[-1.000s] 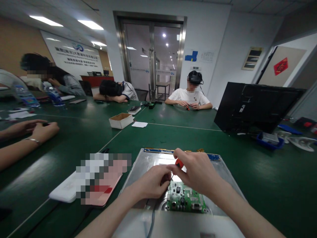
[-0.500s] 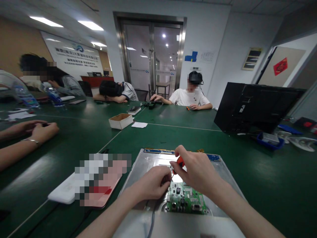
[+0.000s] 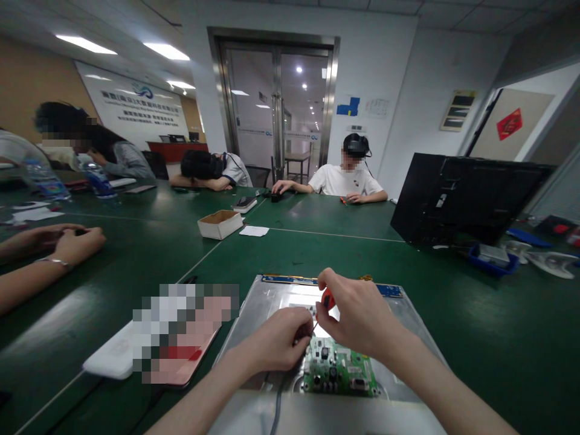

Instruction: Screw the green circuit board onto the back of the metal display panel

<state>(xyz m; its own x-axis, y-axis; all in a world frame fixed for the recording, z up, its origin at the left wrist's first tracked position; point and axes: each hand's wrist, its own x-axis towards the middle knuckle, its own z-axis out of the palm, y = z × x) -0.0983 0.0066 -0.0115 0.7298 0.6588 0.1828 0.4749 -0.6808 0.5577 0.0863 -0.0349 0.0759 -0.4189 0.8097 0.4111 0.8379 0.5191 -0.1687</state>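
Observation:
My right hand grips the red-and-black handle of a screwdriver, its thin shaft slanting down to the left. The shaft's tip ends by the fingers of my left hand. Those fingers are curled closed at the upper left corner of a green circuit board; what they pinch is hidden. The board lies on the silvery metal back of a flat display panel. Along the panel's far edge runs a narrow blue circuit strip. A grey cable passes below my left hand.
Two phone-like slabs, one white and one pink, lie to the left. An open white box and paper sit farther off. A black monitor and blue tray are at right. Other people sit around the green table.
The fingers of my right hand have shifted slightly on the screwdriver handle. My left hand keeps its place at the board's corner. The whole view has moved a little.

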